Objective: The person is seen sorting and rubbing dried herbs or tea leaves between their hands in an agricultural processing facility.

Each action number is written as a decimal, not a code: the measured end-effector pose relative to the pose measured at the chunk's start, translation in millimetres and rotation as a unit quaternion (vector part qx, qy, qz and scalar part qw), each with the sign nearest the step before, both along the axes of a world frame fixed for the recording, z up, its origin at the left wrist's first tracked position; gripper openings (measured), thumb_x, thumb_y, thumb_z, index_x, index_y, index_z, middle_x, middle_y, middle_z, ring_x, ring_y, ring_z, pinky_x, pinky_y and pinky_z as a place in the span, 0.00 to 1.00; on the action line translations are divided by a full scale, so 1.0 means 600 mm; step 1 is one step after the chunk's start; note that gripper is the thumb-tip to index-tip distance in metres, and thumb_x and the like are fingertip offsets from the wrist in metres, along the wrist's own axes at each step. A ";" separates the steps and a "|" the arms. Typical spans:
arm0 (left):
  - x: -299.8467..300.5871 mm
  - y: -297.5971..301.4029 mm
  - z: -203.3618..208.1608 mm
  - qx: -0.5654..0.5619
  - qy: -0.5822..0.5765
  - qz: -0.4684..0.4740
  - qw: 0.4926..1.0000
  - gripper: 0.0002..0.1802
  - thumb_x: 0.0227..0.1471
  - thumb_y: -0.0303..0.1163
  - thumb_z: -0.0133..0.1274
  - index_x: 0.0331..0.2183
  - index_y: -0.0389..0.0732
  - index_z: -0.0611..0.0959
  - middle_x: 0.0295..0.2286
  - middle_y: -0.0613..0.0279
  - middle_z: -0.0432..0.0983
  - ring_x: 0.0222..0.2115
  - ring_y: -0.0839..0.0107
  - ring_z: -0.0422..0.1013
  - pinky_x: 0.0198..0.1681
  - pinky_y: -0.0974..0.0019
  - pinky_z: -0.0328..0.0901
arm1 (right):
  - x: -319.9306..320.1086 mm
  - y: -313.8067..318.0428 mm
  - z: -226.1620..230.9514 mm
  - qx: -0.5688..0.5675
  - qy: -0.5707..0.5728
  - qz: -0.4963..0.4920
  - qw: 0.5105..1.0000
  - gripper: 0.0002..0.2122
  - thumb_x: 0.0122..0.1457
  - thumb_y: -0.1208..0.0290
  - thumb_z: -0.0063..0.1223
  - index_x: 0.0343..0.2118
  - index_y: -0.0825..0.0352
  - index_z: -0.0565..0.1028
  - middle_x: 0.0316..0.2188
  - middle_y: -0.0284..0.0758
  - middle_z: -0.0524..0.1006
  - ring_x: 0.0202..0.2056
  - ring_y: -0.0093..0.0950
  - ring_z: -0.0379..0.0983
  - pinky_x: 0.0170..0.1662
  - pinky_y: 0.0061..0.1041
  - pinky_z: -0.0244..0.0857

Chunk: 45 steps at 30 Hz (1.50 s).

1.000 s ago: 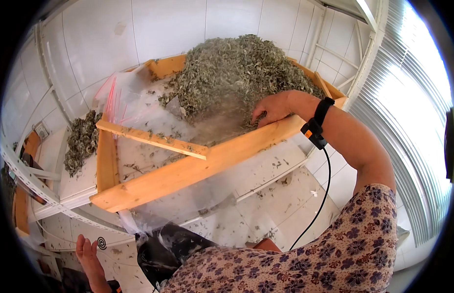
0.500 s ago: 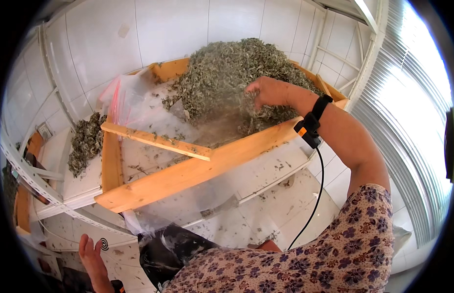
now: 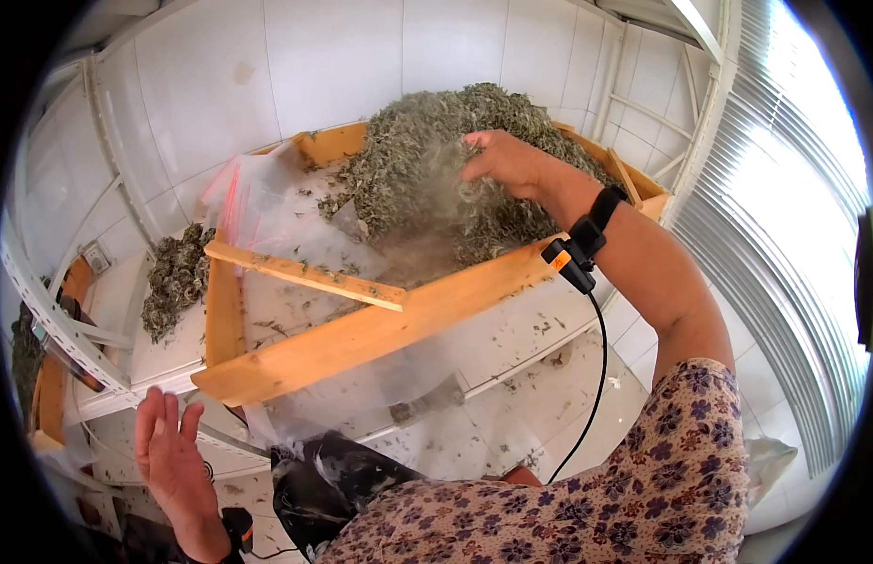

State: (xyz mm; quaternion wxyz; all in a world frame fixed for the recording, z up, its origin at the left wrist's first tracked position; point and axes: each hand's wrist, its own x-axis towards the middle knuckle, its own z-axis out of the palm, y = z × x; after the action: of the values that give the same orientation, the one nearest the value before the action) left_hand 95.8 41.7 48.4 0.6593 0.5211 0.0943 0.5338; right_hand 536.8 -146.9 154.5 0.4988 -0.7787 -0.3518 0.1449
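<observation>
A large heap of grey-green dried leaves rises against the far side of a wooden frame. At the front of the heap my right hand has its fingers curled round some of the dried leaves, partly hidden beneath it. Pale dust hangs just left of that hand. My left hand is raised at the lower left, outside the frame, fingers extended and nothing in it. A loose wooden slat lies across the frame's left front part. Clear plastic sheeting lines the frame.
A smaller pile of dried leaves lies left of the frame on the white shelf. White metal uprights stand at the left. Leaf scraps litter the tiled floor. A black cable hangs from my right wrist.
My right hand has moved slightly up and left over the heap. My left hand has risen further into view, its fingers still extended.
</observation>
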 end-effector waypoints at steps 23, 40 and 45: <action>0.304 -0.117 0.137 -0.046 0.103 -0.293 0.949 0.06 0.49 0.27 0.47 0.32 0.39 0.70 0.26 0.70 0.62 0.30 0.77 0.62 0.47 0.60 0.61 | 0.037 0.002 -0.013 0.037 0.071 0.026 0.996 0.35 0.41 0.75 0.57 0.55 0.71 0.56 0.57 0.50 0.52 0.59 0.43 0.46 0.56 0.42 0.45; 0.416 -0.131 0.167 -0.219 0.087 -0.206 0.950 0.22 0.53 0.40 0.38 0.45 0.34 0.60 0.47 0.54 0.57 0.47 0.57 0.57 0.54 0.46 0.48 | -0.129 0.041 0.037 0.264 0.266 0.119 0.920 0.23 0.47 0.80 0.48 0.48 0.75 0.60 0.44 0.44 0.66 0.44 0.34 0.67 0.45 0.36 0.62; 0.440 -0.130 0.175 -0.232 -0.061 -0.318 0.917 0.22 0.54 0.40 0.31 0.45 0.37 0.67 0.45 0.52 0.65 0.48 0.59 0.61 0.50 0.43 0.52 | -0.166 0.084 0.023 0.308 0.218 0.147 0.914 0.13 0.46 0.80 0.46 0.38 0.76 0.68 0.32 0.40 0.73 0.31 0.32 0.72 0.33 0.27 0.67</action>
State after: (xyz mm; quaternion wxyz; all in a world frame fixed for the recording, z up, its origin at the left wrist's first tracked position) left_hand 359.6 -36.2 153.6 0.9011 0.3223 0.0044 0.2899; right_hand 437.5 -96.8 168.6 0.7514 -0.4750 -0.3723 0.2668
